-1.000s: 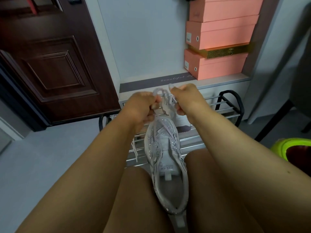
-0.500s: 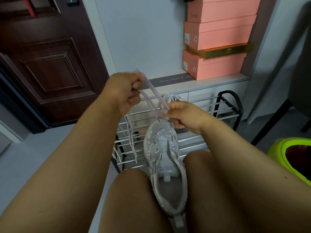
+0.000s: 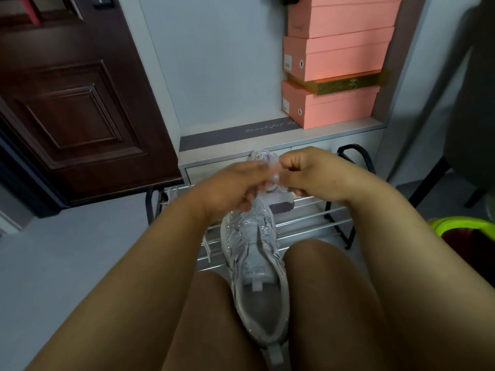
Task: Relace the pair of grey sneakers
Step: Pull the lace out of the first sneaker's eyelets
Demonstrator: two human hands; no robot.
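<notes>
A grey sneaker (image 3: pixel 257 266) with sparkly trim lies between my knees, toe pointing away from me. Both hands work close together just above its toe end. My left hand (image 3: pixel 235 186) has its fingers curled around the pale lace (image 3: pixel 267 159), which bunches up between the two hands. My right hand (image 3: pixel 308 172) pinches the same lace from the other side. A loose lace end (image 3: pixel 206 249) hangs down left of the shoe. The second sneaker (image 3: pixel 281 202) sits on the rack beyond, mostly hidden behind my hands.
A metal shoe rack (image 3: pixel 321 218) with black end frames stands in front of my knees. Pink shoe boxes (image 3: pixel 334 76) are stacked on a white ledge behind it. A dark wooden door (image 3: pixel 67 103) is at the left, a lime-green stool (image 3: pixel 466 228) at the right.
My left hand, which had pulled the lace up and out to the left, has come back down beside my right hand above the toe. The lace is now bunched between them.
</notes>
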